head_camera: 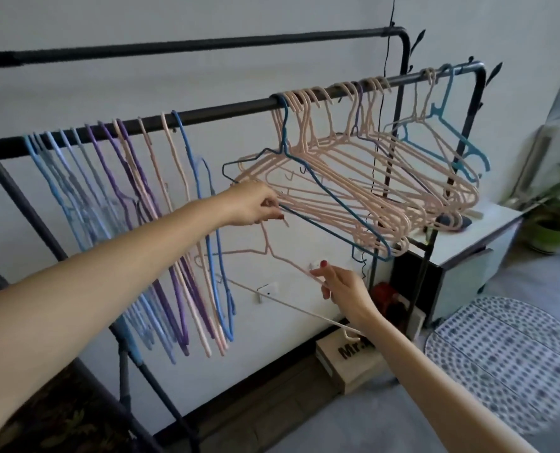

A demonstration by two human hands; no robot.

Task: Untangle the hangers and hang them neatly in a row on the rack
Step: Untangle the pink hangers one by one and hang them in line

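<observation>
The loose pale-pink wire hanger [285, 259] hangs below the black metal rack rail [226, 109], pinched by the right hand [340, 286]; its hook disappears behind the left hand [255, 204], which grips the tangled pink-and-blue hanger cluster [353, 178], too overlapped to count. About fifteen blue, purple and pink hangers [134, 207] hang in a row at left.

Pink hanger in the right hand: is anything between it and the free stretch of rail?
Yes. The pink hanger in the right hand hangs below the tangled bunch, which the left hand holds beside the open rail.
</observation>
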